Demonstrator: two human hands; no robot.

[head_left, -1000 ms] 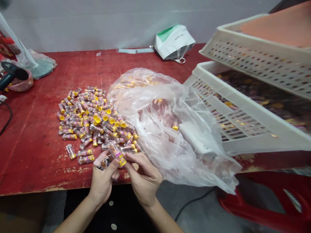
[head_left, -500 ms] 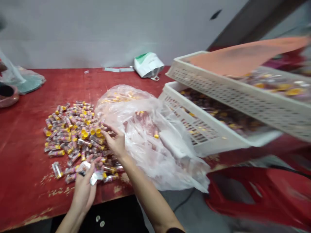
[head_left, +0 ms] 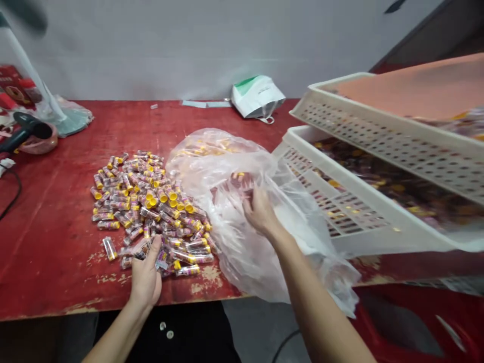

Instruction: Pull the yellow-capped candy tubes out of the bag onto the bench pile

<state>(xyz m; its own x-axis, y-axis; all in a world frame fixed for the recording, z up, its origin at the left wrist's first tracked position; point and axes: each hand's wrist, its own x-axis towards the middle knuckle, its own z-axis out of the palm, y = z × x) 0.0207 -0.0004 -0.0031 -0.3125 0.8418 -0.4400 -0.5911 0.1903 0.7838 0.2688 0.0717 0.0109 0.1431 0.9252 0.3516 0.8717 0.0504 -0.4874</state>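
A heap of small clear tubes with yellow caps point(head_left: 151, 196) lies on the red table, with printed wrapping showing on them. My left hand point(head_left: 145, 277) is at the heap's front edge, thumb raised, closed around a small clear plastic packet point(head_left: 142, 248) with print on it. To the right of the heap spreads a large translucent plastic bag point(head_left: 242, 257), with more yellow-capped tubes showing through its far part. My right hand point(head_left: 260, 209) reaches into the loose mouth of this bag. Its fingertips point down and are partly hidden, so what they hold is unclear.
Two white perforated crates point(head_left: 340, 222) stand stacked askew at the right, containing more tubes. An orange sheet point(head_left: 416, 91) covers part of the upper one. A white-and-green pouch point(head_left: 257, 96) lies near the wall. A black handheld device point(head_left: 30, 131) and a lamp base point(head_left: 73, 118) are at left.
My right hand has moved from the heap rightward to the bag's mouth. My left hand stays by the heap, its palm turned inward. The view has shifted left.
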